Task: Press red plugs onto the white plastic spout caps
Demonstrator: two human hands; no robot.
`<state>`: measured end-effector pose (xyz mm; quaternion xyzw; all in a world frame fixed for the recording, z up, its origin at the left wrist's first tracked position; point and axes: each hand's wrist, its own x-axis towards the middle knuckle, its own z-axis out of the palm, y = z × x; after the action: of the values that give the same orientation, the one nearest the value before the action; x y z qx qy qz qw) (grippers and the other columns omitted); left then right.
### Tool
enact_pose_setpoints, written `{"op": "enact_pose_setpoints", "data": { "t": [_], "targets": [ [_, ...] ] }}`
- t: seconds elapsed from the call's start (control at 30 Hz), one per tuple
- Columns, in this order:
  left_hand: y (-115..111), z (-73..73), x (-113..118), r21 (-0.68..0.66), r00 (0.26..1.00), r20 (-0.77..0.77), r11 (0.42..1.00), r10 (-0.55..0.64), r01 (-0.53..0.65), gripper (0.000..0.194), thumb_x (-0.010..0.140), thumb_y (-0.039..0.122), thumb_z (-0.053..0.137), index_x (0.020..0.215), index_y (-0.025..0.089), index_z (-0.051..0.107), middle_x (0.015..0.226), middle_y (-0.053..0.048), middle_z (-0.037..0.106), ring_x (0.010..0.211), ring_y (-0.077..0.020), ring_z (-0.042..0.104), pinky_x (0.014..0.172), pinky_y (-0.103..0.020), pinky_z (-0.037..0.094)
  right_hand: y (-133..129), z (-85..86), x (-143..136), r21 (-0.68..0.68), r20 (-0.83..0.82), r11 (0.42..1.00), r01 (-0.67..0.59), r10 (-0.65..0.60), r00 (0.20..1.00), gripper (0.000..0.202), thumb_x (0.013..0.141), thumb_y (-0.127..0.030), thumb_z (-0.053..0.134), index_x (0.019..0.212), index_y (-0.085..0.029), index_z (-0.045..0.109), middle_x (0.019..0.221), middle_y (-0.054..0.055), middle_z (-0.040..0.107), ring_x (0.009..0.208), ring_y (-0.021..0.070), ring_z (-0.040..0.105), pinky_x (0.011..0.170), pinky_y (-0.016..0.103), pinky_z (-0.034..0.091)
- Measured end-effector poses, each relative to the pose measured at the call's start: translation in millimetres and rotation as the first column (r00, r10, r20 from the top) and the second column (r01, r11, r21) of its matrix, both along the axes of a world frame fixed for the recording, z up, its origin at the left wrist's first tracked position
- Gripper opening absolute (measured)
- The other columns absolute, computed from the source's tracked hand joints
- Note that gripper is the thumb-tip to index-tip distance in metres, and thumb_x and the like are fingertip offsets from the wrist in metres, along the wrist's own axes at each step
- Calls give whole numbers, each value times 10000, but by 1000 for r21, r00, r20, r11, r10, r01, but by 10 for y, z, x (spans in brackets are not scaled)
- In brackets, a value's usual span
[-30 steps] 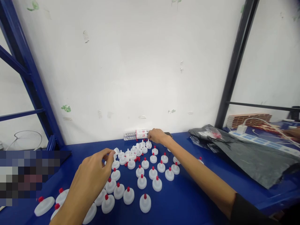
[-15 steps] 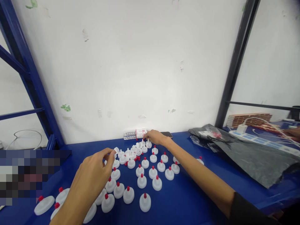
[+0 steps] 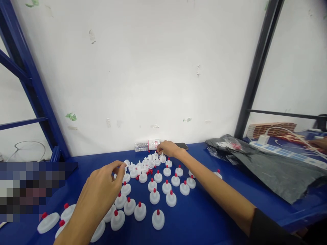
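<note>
My left hand (image 3: pixel 108 178) is closed in a pinch, with a white nozzle cap (image 3: pixel 127 163) at its fingertips, left of the pile. Farther back, my right hand (image 3: pixel 168 149) reaches to the right side of the pile, its fingers curled down at a tilted white nozzle cap (image 3: pixel 162 158); the fingertips are partly hidden. Between the hands lies a heap of white nozzle caps (image 3: pixel 143 177) without red tips. Small red tips (image 3: pixel 150 172) are scattered among them. Nearer to me stand several white caps with red tips on their nozzles, such as one front cap (image 3: pixel 158 219).
A clear bottle (image 3: pixel 141 146) lies against the wall, with a phone (image 3: pixel 182 146) right of my right hand. To the right are a dark plastic bag (image 3: pixel 276 173) and a power strip (image 3: pixel 288 154). Blue posts (image 3: pixel 38 78) rise at the left of the blue table (image 3: pixel 189 221).
My right hand has shifted slightly to the right, and the tilted cap beside its fingers has moved a little with it. My left hand stays nearly still.
</note>
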<state>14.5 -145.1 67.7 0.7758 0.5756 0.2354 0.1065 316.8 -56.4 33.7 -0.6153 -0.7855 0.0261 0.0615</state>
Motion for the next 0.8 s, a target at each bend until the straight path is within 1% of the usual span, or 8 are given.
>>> {"op": "enact_pose_setpoints", "data": {
  "t": [0.13,0.2,0.3,0.37,0.43,0.53,0.7,0.8],
  "targets": [
    [-16,18,9,-8,1000,13,1000,12,-12,439,910,537,333,1040,298,678,912,-20,756,882,-304,672,728,-368,403,-26,84,-5,22,-26,998,53,-52,998,347,991,-361,639,1286,-179,621,1291,103,640,1082,238,661,909,454,574],
    [-27,29,14,2,1000,19,1000,21,-21,451,914,550,327,1039,302,682,873,-19,748,848,-295,667,727,-368,400,-53,193,-4,43,-57,997,63,-61,997,344,992,-361,638,1283,-178,623,1290,104,640,1083,238,660,911,455,573],
    [-36,37,16,32,999,30,999,11,-12,448,925,557,325,1019,306,684,860,-10,746,800,-271,651,744,-368,404,-123,413,-41,62,-118,997,37,-29,993,330,997,-365,631,1269,-178,630,1279,101,646,1075,233,663,909,449,574],
    [-38,36,13,44,999,44,999,3,-5,435,929,550,333,1016,304,682,885,-7,752,804,-261,648,758,-365,408,-176,545,-87,55,-152,998,10,-1,988,328,998,-368,628,1264,-177,632,1269,98,651,1065,231,666,902,444,576],
    [-36,32,11,44,999,49,999,2,-4,431,932,549,337,1014,301,680,888,-5,753,798,-256,644,752,-361,408,-212,625,-127,28,-165,1000,0,5,986,331,997,-369,629,1266,-176,631,1269,98,651,1062,230,666,898,442,577],
    [-28,27,13,39,999,38,999,4,-6,428,935,549,338,1014,306,681,859,-1,742,769,-250,635,733,-358,404,-220,628,-137,-57,-133,998,33,-40,990,329,991,-361,639,1264,-176,634,1280,101,647,1074,233,662,904,444,575],
    [-25,25,18,39,999,33,999,-1,-1,424,926,545,345,1007,303,683,833,-1,731,753,-249,634,725,-358,404,-180,494,-67,-251,-51,963,95,-111,993,344,980,-358,656,1267,-168,634,1270,96,650,1053,235,670,875,431,585],
    [-31,21,18,43,999,35,999,-4,3,411,924,522,353,1014,295,685,824,-5,730,758,-253,638,725,-359,406,-177,445,-65,-294,-38,950,106,-122,992,349,981,-359,655,1269,-165,632,1269,97,650,1055,237,669,878,435,585]
  ]
}}
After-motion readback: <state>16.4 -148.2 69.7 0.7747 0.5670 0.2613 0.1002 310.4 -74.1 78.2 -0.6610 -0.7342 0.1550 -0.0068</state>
